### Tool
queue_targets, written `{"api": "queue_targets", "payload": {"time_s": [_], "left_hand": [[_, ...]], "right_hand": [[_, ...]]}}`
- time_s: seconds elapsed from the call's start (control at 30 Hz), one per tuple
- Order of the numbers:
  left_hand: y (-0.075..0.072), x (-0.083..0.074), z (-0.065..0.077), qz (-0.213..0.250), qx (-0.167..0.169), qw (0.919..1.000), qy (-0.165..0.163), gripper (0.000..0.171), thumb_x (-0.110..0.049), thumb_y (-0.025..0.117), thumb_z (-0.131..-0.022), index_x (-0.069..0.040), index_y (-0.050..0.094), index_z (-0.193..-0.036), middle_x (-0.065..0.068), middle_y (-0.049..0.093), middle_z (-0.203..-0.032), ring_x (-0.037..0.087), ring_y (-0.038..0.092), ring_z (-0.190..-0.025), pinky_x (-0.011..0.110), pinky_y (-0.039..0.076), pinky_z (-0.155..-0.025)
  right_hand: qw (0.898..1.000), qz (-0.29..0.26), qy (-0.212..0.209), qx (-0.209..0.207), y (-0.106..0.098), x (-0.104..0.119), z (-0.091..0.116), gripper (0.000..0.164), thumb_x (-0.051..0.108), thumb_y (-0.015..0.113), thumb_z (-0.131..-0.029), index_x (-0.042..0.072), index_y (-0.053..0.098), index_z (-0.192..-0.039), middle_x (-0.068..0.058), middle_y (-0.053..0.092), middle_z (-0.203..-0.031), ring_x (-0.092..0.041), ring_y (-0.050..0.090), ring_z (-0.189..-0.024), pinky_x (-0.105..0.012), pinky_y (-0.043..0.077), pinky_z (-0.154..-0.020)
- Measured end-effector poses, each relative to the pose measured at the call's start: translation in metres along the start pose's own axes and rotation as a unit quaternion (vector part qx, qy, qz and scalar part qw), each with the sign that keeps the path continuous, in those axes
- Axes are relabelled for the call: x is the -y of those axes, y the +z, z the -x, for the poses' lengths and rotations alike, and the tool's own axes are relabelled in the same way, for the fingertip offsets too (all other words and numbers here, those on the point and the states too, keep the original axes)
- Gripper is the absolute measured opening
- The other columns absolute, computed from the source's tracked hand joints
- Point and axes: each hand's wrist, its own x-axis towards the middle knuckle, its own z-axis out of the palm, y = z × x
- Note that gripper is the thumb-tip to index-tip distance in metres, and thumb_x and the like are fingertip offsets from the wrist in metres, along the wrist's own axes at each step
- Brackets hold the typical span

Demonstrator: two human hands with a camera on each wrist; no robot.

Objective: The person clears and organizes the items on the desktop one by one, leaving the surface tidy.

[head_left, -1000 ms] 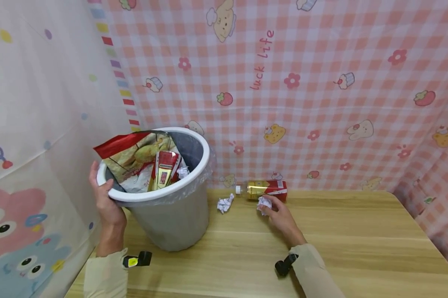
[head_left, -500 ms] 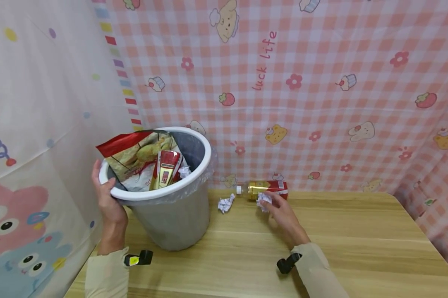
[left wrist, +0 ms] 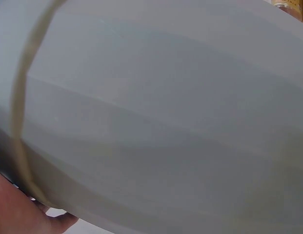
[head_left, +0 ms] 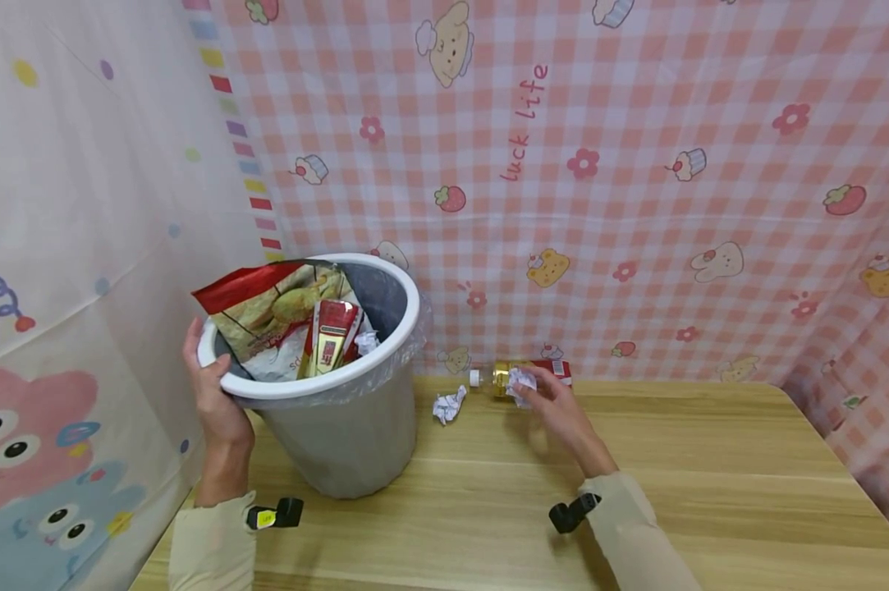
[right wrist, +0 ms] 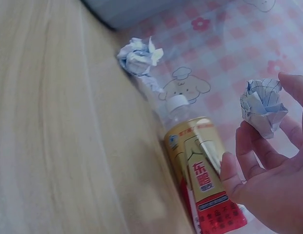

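Note:
My left hand [head_left: 221, 406] grips the white rim of a grey trash can [head_left: 344, 455] at its left side, thumb over the edge. The can leans toward me, lined with a clear bag. Inside lie a red and beige snack bag [head_left: 267, 308], a gold and red bottle [head_left: 333, 336] and a crumpled paper ball [head_left: 366, 341]. My right hand [head_left: 562, 414] pinches another crumpled paper ball [right wrist: 263, 107] above the table, in front of a gold and red drink bottle [right wrist: 202, 170] lying on its side. A further paper ball [head_left: 449, 405] rests on the table between can and bottle.
The wooden table [head_left: 710, 476] meets a pink checked cloth [head_left: 636, 271] hanging behind it. A white printed cloth [head_left: 104, 205] hangs at the left, close to my left hand. The table's right edge runs along the checked cloth.
My right hand has lifted its paper ball slightly off the table, so that it now covers part of the lying bottle. The left hand and the trash can stay in place.

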Motion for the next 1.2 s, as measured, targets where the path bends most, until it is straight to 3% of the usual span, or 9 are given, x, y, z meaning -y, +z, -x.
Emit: {"api": "queue_targets", "payload": {"time_s": [0.13,0.37,0.53,0.8,1.07,1.2], "left_hand": [[0.000,0.000,0.000,0.000,-0.002,1.0000,0.000,0.065,-0.023,0.035,-0.092,-0.018,0.022,-0.155,0.004,0.019,-0.162,0.018,0.016,-0.148,0.033,0.007,-0.118],[0.000,0.001,0.000,0.006,-0.001,1.0000,0.004,0.065,-0.022,0.035,-0.092,-0.017,0.023,-0.155,0.006,0.019,-0.162,0.018,0.017,-0.148,0.034,0.007,-0.118],[0.000,0.001,0.000,0.007,-0.002,0.9999,0.007,0.064,-0.022,0.035,-0.092,-0.018,0.024,-0.155,0.006,0.019,-0.162,0.018,0.017,-0.148,0.033,0.007,-0.118],[0.001,0.002,-0.001,0.010,-0.002,0.9999,0.009,0.065,-0.022,0.035,-0.091,-0.015,0.023,-0.155,0.004,0.021,-0.161,0.019,0.018,-0.147,0.033,0.009,-0.117],[0.001,0.001,-0.001,0.009,-0.003,0.9999,0.008,0.064,-0.022,0.035,-0.091,-0.017,0.025,-0.154,0.006,0.020,-0.161,0.019,0.019,-0.147,0.033,0.009,-0.117],[0.001,0.001,0.000,0.008,-0.003,0.9999,0.008,0.064,-0.022,0.035,-0.092,-0.017,0.025,-0.154,0.004,0.021,-0.161,0.019,0.019,-0.147,0.033,0.009,-0.117]], "right_hand": [[1.000,-0.006,-0.006,-0.003,-0.001,0.001,-0.004,0.052,0.036,0.060,-0.098,0.014,0.049,-0.143,-0.016,0.053,-0.133,-0.024,0.056,-0.110,-0.048,0.047,-0.094],[0.999,-0.028,-0.028,-0.005,-0.003,0.017,-0.006,0.055,0.034,0.061,-0.098,0.010,0.047,-0.145,-0.017,0.055,-0.133,-0.017,0.058,-0.105,-0.032,0.050,-0.087],[0.998,-0.043,-0.039,-0.001,-0.005,0.029,-0.007,0.052,0.036,0.062,-0.097,0.014,0.050,-0.143,-0.016,0.056,-0.132,-0.017,0.058,-0.104,-0.034,0.051,-0.086],[0.999,-0.024,-0.049,-0.002,-0.006,0.052,-0.006,0.056,0.041,0.061,-0.097,0.017,0.048,-0.145,-0.014,0.055,-0.133,-0.022,0.056,-0.104,-0.032,0.050,-0.080],[0.996,-0.024,-0.080,0.015,-0.006,0.080,-0.005,0.057,0.044,0.061,-0.096,0.019,0.047,-0.146,-0.012,0.056,-0.136,-0.027,0.057,-0.116,-0.050,0.045,-0.098],[0.993,-0.044,-0.102,0.029,-0.005,0.093,-0.005,0.051,0.040,0.061,-0.097,0.021,0.050,-0.143,-0.010,0.055,-0.137,-0.027,0.055,-0.119,-0.052,0.042,-0.102]]}}
